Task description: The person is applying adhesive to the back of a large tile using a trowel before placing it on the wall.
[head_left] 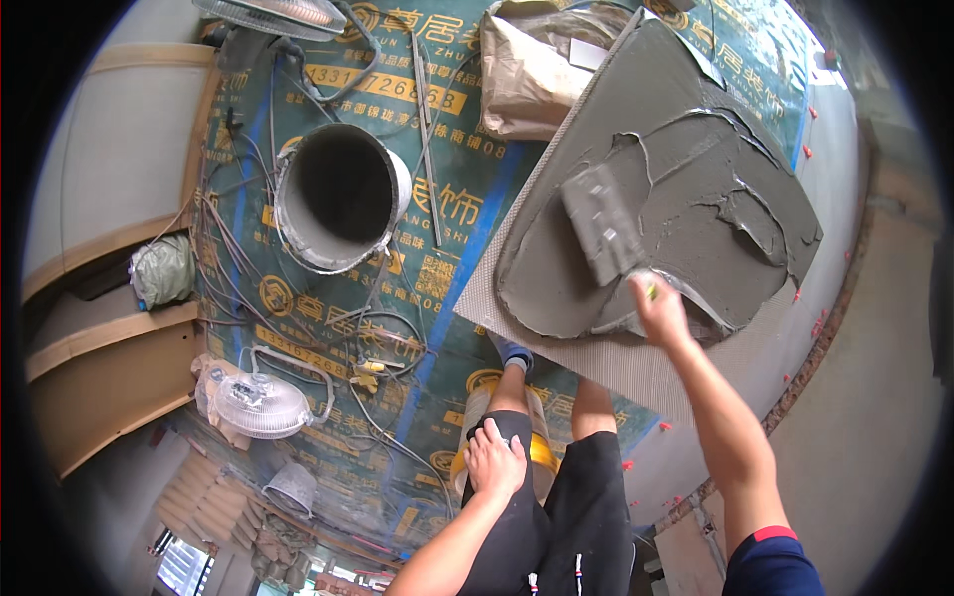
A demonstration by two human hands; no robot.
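My right hand [660, 308] is closed round the handle of a trowel [602, 223], whose flat grey blade lies on wet grey mortar [566, 263]. The mortar covers most of a large tile [651, 379]; its bare ribbed surface shows along the near and left edges. Ridges and folds mark the spread on the right half, while the left part looks smoother. My left hand [494, 460] rests on my left knee with its fingers laid out, holding nothing. The trowel's handle is mostly hidden by my fingers.
Left of the tile stands a mortar-smeared bucket [397, 189]. A paper bag [527, 84] touches the tile's far side. Metal strips [427, 149], cables [238, 258] and a fan [263, 402] lie on the green floor sheet. A yellow bucket [543, 452] stands between my legs.
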